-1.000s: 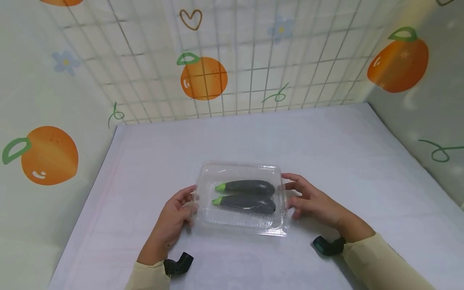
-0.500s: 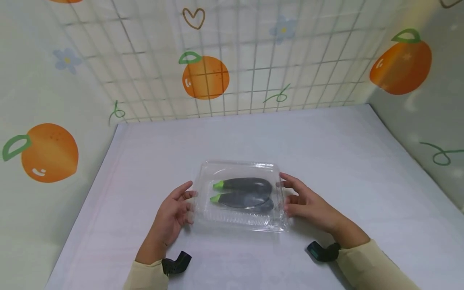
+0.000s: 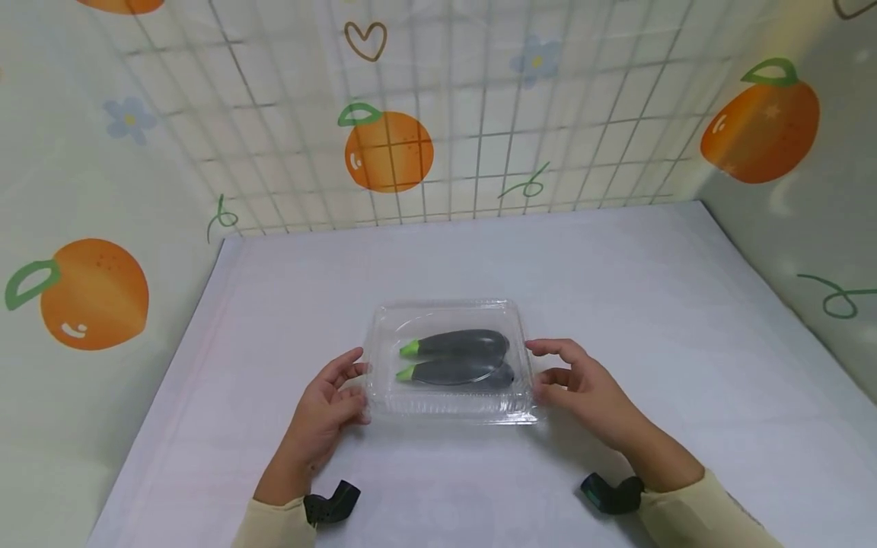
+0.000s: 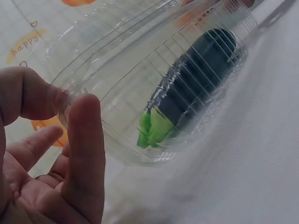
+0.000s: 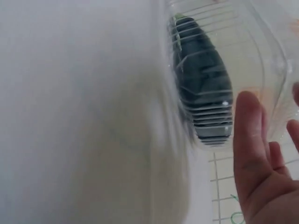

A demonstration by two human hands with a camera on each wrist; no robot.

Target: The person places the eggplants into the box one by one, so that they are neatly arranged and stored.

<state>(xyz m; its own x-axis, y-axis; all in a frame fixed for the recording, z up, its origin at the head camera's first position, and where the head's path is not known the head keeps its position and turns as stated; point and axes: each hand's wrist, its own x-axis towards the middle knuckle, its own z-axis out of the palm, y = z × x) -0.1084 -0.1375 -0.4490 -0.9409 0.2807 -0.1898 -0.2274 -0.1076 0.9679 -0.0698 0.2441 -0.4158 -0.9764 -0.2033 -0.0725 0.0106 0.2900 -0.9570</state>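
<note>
A clear plastic clamshell box (image 3: 445, 409) sits low over the white table in the head view, its lid down. Inside lie two dark eggplants with green stem ends, the far eggplant (image 3: 473, 344) and the near eggplant (image 3: 452, 371), side by side. My left hand (image 3: 329, 407) holds the box's left edge; in the left wrist view its thumb and forefinger pinch the rim. At the opposite edge, my right hand (image 3: 589, 399) grips with thumb and curved fingers. The right thumb (image 5: 250, 135) lies against the box wall in the right wrist view.
The white tabletop (image 3: 445, 259) ends at a back wall covering with grid lines and printed oranges (image 3: 388, 152). Similar printed coverings line the left and right sides. Black wrist devices (image 3: 332, 502) sit on both cuffs.
The box has shifted a little away from me and slightly left, and its front edge looks more level. The left fingers, looser half a second ago, have closed on its edge again.
</note>
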